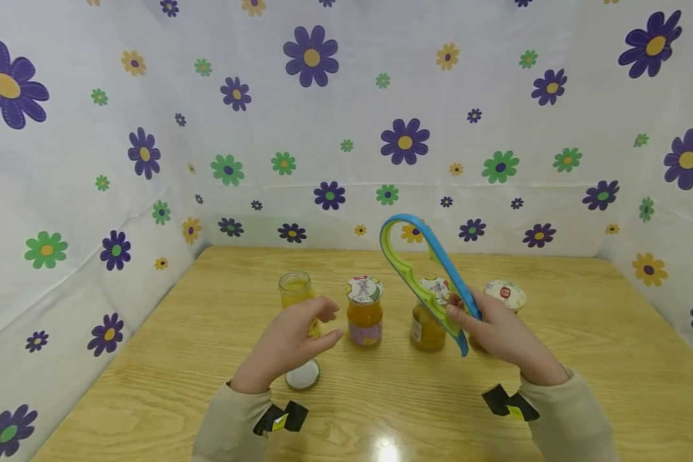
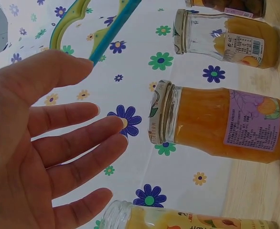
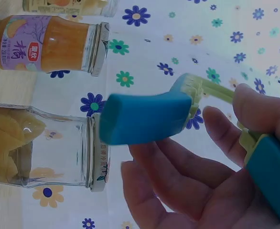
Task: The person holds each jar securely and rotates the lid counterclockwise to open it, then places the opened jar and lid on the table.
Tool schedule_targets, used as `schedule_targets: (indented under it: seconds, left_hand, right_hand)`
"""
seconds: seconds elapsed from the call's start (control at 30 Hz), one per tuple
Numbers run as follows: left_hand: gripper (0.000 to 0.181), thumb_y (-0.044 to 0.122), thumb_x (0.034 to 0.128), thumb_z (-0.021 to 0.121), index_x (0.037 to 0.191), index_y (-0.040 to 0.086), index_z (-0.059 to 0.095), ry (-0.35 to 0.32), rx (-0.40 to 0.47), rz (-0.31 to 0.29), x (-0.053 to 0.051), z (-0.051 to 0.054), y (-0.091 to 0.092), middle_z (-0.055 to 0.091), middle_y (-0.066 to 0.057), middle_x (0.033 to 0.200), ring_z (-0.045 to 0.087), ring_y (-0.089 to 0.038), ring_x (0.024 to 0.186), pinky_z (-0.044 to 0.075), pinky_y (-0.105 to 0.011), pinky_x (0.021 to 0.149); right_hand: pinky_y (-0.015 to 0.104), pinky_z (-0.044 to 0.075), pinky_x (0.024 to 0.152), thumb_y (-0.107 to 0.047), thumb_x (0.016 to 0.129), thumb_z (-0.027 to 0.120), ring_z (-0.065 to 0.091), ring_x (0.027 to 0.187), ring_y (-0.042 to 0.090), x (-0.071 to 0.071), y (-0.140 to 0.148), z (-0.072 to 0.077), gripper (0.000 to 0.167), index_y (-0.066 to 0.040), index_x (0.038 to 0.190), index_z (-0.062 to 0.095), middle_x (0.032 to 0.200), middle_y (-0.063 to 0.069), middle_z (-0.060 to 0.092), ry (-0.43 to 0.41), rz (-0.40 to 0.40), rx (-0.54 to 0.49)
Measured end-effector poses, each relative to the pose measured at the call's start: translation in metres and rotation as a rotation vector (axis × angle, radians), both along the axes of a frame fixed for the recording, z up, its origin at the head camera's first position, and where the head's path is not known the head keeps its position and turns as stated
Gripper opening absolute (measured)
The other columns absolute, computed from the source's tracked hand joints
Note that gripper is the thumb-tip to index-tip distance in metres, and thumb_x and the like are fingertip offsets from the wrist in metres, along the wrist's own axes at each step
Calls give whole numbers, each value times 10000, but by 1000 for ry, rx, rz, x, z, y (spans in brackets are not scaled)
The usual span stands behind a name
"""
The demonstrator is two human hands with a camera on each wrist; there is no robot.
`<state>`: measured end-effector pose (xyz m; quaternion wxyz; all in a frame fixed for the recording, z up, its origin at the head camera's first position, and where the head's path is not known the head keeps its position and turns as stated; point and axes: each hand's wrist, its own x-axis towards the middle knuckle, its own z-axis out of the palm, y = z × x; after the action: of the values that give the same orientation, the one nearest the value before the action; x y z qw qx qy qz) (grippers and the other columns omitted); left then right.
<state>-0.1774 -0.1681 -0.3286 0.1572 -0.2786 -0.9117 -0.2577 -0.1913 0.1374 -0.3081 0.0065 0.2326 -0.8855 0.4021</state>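
My right hand (image 1: pixel 499 330) grips a blue and green jar opener (image 1: pixel 446 260) by its handle end, its loop pointing up and left. The opener hangs in front of a lidded jar of pale yellow fruit (image 1: pixel 427 328), overlapping it in the head view. My left hand (image 1: pixel 289 337) is raised with relaxed, spread fingers and holds nothing. Nearest to it stands a lidded jar of orange fruit (image 1: pixel 365 314) with a purple label, apart from the fingers in the left wrist view. Behind that hand is a lidless glass jar (image 1: pixel 294 290) with yellow contents, partly hidden.
A loose white lid (image 1: pixel 303 375) lies on the wooden table (image 1: pixel 381 404) below the left hand. Behind the right hand stands another lidded jar (image 1: pixel 505 294), mostly hidden. A white cloth with flowers (image 1: pixel 346 96) hangs around the back and sides.
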Motion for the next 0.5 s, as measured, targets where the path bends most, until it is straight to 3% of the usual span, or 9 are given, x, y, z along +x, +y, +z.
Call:
schedule_targets:
  seconds: [0.17, 0.37, 0.5]
  left_hand:
    - [250, 186, 784, 665, 991, 78, 577, 1, -3, 1, 0, 0, 0, 620, -31, 906, 575, -134, 819, 479, -299, 673]
    - [243, 181, 789, 661, 990, 75, 574, -13, -3, -3, 0, -1, 1, 622, -50, 914, 579, -150, 823, 481, -307, 672]
    - [240, 190, 794, 655, 991, 81, 572, -26, -4, -4, 0, 0, 2, 622, -42, 921, 579, -145, 828, 481, -301, 677]
  right_hand:
    - [324, 389, 605, -229, 928, 460, 455, 694, 221, 0, 2, 1, 248, 8, 999, 453, 738, 67, 474, -54, 11, -78]
    - [340, 488, 658, -204, 938, 439, 573, 719, 222, 1, 5, 3, 226, 9, 998, 395, 746, 103, 479, -143, 13, -149]
    - [347, 505, 665, -178, 939, 436, 605, 728, 227, 1, 7, 4, 211, 20, 990, 384, 728, 118, 461, -150, 26, -171]
